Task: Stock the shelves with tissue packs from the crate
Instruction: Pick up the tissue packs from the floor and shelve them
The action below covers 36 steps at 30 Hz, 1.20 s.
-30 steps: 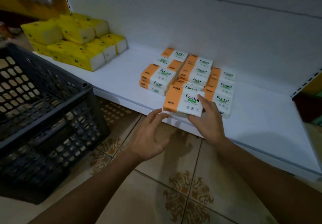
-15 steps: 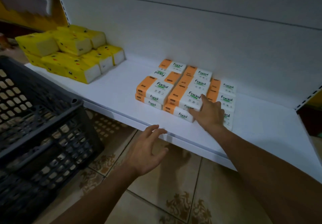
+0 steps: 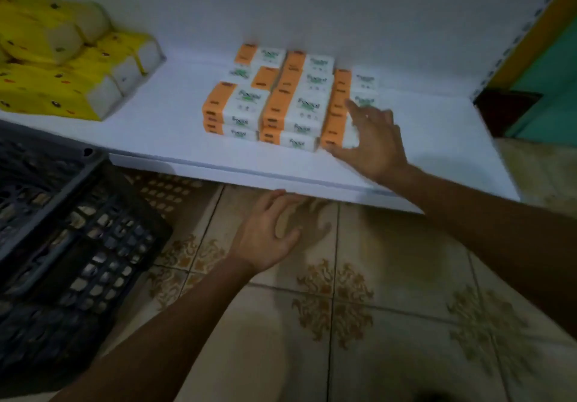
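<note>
Head view: left hand (image 3: 271,233) slack; right hand (image 3: 374,143) splayed against orange packs (image 3: 282,110); crate (image 3: 62,229) leftward.

Under you, glossy beige ceramic floor tiles (image 3: 406,276) with brown ornamental motifs. Ahead of you, a plain white back panel (image 3: 312,1) rises from the far edge of the white flat shelf board (image 3: 175,139). At the board's right end, a white perforated upright strip (image 3: 520,36), then a yellow band (image 3: 543,26) and teal wall (image 3: 549,89). Light dim.

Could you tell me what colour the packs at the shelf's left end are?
Those packs are yellow, per the head view.
</note>
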Motion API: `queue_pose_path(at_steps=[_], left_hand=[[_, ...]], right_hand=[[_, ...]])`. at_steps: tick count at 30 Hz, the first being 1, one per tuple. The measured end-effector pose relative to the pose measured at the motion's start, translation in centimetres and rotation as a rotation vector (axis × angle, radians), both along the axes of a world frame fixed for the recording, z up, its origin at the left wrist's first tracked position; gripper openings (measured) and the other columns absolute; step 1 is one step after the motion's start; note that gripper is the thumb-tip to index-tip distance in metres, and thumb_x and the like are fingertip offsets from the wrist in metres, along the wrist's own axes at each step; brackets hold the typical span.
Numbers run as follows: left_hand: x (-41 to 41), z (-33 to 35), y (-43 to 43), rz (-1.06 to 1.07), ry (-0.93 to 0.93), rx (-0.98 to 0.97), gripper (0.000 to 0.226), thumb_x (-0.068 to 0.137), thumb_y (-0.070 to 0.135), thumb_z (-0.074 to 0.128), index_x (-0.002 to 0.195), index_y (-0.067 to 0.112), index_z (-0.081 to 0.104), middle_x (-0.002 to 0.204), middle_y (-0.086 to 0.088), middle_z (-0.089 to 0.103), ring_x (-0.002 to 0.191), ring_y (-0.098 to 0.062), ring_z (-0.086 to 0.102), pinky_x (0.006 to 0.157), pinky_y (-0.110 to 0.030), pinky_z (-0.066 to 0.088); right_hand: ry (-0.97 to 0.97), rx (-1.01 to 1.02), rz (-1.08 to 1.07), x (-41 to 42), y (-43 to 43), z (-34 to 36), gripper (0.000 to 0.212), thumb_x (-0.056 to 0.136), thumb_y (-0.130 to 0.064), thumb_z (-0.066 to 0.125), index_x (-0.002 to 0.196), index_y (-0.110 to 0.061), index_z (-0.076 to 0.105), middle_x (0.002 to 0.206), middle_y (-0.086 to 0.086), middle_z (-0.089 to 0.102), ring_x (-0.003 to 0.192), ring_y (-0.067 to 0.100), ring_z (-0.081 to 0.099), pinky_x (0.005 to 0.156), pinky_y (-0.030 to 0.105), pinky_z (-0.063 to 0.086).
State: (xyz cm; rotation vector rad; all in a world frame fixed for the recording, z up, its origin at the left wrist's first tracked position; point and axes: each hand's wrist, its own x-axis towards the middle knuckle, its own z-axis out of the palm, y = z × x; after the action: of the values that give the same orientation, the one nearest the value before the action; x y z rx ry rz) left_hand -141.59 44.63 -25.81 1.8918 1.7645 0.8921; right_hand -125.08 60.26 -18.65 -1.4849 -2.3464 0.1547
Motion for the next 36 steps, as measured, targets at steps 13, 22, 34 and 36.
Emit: queue_pose_path(at_steps=[13,22,34,36], left_hand=[[8.4,2.0,-3.3,-0.119,0.129,-0.044,0.063,0.069,0.05,0.044,0.123,0.019,0.055,0.131,-0.006,0.046,0.115,-0.02,0.048,0.093,-0.021,0.037],[7.7,7.5,-16.9,0.189,0.36,-0.095,0.064,0.073,0.058,0.041,0.126,0.023,0.051,0.141,-0.005,0.038,0.118,-0.022,0.047,0.09,-0.033,0.041],[10.8,-0.8,-32.5,0.494,0.23,-0.344,0.068,0.071,0.06,0.047,0.128,0.024,0.048,0.144,-0.008,0.033,0.124,-0.024,0.041,0.094,-0.032,0.035],[12.4,-3.1,-35.6,0.438,0.198,-0.395,0.075,0.067,0.064,0.045,0.13,0.023,0.047,0.144,-0.009,0.034,0.121,-0.025,0.045,0.095,-0.04,0.044]], right_hand=[[0.075,-0.182,-0.074,15.0,-10.0,-3.9,0.077,0.081,-0.039,0.067,0.145,-0.019,0.03,0.137,0.013,0.045,0.124,0.031,0.035,0.102,0.041,0.031],[0.122,-0.368,0.284,10.8,-12.8,-4.5,0.075,0.084,-0.036,0.064,0.146,-0.018,0.027,0.143,0.011,0.039,0.13,0.03,0.03,0.109,0.041,0.028],[0.099,-0.459,0.64,5.9,-26.8,-10.5,0.072,0.083,-0.035,0.066,0.145,-0.022,0.031,0.139,0.007,0.043,0.129,0.027,0.033,0.104,0.04,0.034],[0.072,-0.522,0.665,6.2,-29.1,-12.0,0.073,0.082,-0.034,0.067,0.145,-0.022,0.031,0.138,0.008,0.044,0.128,0.027,0.036,0.104,0.04,0.035]])
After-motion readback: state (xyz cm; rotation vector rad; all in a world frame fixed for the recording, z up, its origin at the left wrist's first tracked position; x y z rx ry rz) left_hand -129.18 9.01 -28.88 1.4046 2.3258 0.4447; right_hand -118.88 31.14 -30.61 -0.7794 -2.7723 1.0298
